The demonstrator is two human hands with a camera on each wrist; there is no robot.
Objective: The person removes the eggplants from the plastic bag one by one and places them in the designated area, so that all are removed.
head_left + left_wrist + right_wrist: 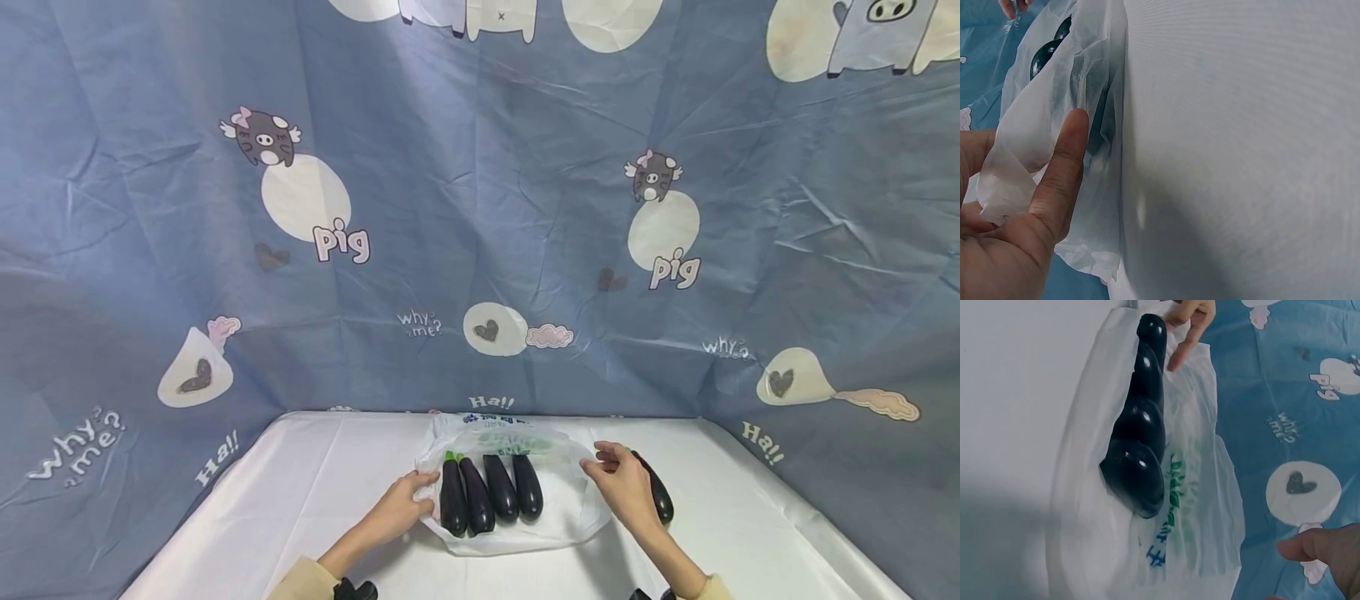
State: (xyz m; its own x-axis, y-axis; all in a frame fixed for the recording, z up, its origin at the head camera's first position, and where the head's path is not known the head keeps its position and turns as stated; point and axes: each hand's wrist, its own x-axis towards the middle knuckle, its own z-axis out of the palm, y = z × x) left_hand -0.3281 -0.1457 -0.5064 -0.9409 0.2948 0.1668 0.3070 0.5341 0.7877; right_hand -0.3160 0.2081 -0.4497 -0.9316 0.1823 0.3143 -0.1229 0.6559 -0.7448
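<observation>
A white translucent plastic bag (517, 546) lies on the table with its mouth spread wide. Several dark eggplants (502, 492) sit side by side inside it, toward its left part. My left hand (408, 504) holds the bag's left edge; the left wrist view shows the plastic (1013, 169) between thumb and fingers. At the bag's right rim is my right hand (622, 483), its fingers loosely bent. The right wrist view shows its thumb (1310, 545) apart from the bag. Another eggplant (656, 492) lies outside the bag, partly behind the right hand.
A white cloth covers the table (300, 492). Behind it and along both sides hangs a blue curtain (480, 208) with cartoon pig prints. Green and blue printing (1172, 494) marks the bag's far side.
</observation>
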